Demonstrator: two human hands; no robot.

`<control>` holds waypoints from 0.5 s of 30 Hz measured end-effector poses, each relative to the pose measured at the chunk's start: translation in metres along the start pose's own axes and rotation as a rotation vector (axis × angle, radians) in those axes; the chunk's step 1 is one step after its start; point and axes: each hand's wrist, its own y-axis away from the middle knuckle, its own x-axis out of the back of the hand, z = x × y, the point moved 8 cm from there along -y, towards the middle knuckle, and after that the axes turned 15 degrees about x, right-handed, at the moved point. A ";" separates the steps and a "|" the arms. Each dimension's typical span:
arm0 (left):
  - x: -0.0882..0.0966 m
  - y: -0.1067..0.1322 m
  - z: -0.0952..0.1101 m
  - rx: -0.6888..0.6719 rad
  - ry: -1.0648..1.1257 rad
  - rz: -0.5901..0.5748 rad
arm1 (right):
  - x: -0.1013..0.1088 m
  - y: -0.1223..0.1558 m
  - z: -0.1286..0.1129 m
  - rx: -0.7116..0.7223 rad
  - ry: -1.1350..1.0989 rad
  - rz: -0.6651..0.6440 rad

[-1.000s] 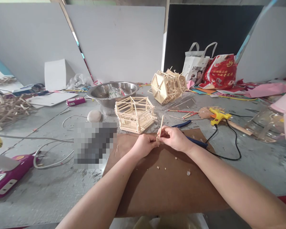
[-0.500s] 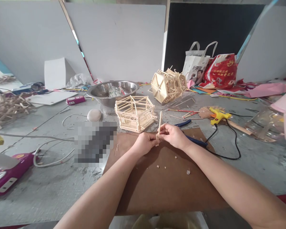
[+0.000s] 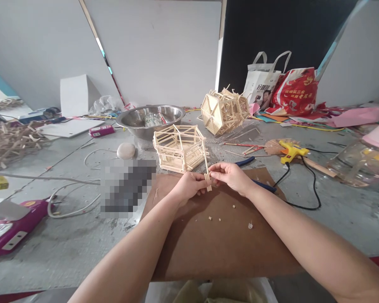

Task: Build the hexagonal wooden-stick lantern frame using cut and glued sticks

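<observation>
My left hand (image 3: 189, 187) and my right hand (image 3: 230, 176) meet over the far edge of a brown cardboard sheet (image 3: 217, 240). Both pinch a thin wooden stick (image 3: 206, 166) near its lower end; it stands nearly upright, tilted slightly left. Just behind the hands sits a hexagonal stick model (image 3: 180, 148), open on top. A second stick model (image 3: 224, 111) lies on its side farther back. Blue-handled pliers (image 3: 255, 182) lie under my right wrist.
A steel bowl (image 3: 150, 120) stands behind the model. A yellow glue gun (image 3: 290, 150) with a black cord lies to the right. Red and white bags (image 3: 281, 90) lean at the back. Loose sticks (image 3: 9, 141) pile at the left, a magenta tool (image 3: 12, 229) at the near left.
The stick has swung from leaning right to leaning slightly left between my fingers. Both hands have shifted a little up and away along the cardboard's far edge.
</observation>
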 end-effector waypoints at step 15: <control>-0.007 0.005 0.002 0.033 0.041 -0.081 | -0.012 0.004 -0.002 0.003 0.098 -0.166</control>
